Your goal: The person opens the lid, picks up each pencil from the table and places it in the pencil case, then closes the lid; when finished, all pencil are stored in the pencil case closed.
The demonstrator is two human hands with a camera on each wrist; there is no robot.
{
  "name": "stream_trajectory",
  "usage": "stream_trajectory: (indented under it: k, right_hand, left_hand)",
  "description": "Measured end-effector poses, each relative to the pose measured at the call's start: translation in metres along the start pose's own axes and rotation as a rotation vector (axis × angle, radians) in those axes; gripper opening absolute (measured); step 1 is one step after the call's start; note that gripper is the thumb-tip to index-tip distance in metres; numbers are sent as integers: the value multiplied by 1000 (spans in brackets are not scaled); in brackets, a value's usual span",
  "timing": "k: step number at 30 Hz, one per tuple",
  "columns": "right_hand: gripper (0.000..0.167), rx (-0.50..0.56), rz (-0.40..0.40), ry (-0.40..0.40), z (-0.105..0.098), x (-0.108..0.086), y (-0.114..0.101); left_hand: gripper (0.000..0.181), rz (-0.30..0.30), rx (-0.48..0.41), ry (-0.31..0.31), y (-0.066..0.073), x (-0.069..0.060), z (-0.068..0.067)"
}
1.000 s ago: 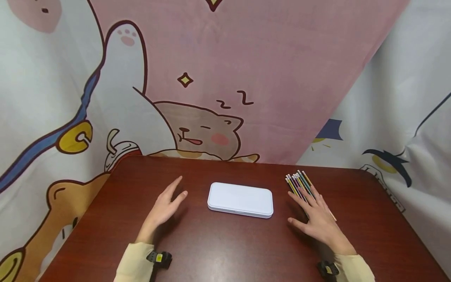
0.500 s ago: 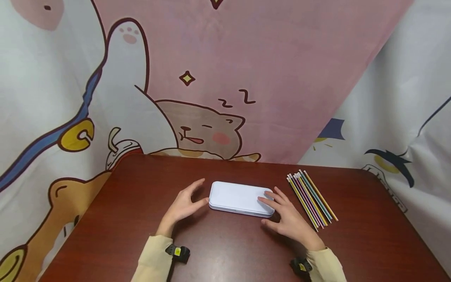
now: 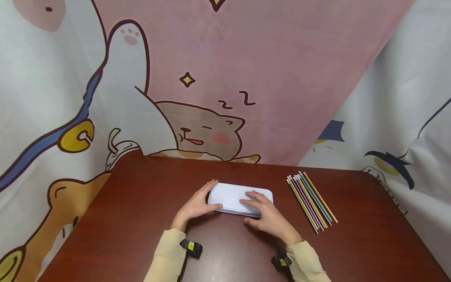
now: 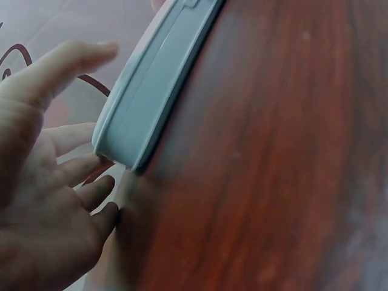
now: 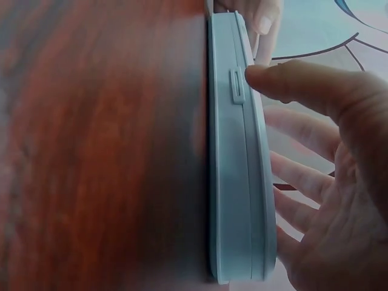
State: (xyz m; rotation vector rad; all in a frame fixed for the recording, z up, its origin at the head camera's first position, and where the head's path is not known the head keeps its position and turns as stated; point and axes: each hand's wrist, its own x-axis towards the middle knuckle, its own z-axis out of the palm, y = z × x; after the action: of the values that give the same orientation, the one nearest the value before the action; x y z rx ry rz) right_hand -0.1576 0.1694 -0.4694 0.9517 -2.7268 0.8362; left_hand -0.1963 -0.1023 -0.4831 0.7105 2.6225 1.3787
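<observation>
A white rectangular pencil case lies closed on the table, its small front latch visible in the right wrist view. My left hand is at the case's left end, thumb and fingers spread around it; in the left wrist view the thumb stands apart from the lid while some fingers are at the end wall. Over the right half of the lid is my right hand, fingers loosely extended. Its thumb is at the front edge beside the latch. Whether the right fingers press on the lid is hard to tell.
Several pencils with white ends lie side by side, slanted, to the right of the case on the dark red wooden table. Behind the table hangs a cartoon-printed cloth. A black strap device sits on each wrist.
My right hand has moved left from the pencils to over the case, uncovering them. My left hand has come right to the case's left end. The case has stayed in about the same place.
</observation>
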Motion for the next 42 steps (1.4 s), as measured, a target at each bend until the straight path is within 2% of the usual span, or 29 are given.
stream_trajectory:
  k: [4, 8, 19, 25, 27, 32, 36, 42]
  right_hand:
    - [53, 14, -4, -13, 3, 4, 2]
    - [51, 30, -10, 9, 3, 7, 5]
    - [45, 19, -29, 54, 3, 21, 5]
    - [40, 27, -50, 111, 6, 28, 3]
    - [38, 35, -55, 121, 7, 29, 2]
    - [35, 19, -63, 127, 7, 31, 0]
    - [35, -14, -107, 152, 5, 34, -1]
    - [32, -102, -225, 225, 3, 38, 4]
  left_hand:
    - [94, -12, -67, -38, -3, -1, 2]
    - [99, -2, -117, -37, -6, 0, 4]
    - [87, -26, -146, 103, -7, -2, 5]
    - [81, -31, -217, 145, -11, -5, 5]
    - [79, -39, -244, 160, -8, -6, 5]
    - [75, -71, -300, 145, -9, -8, 2]
    - [73, -106, -328, 125, -11, -8, 0]
    - [69, -149, -351, 128, -10, -7, -1]
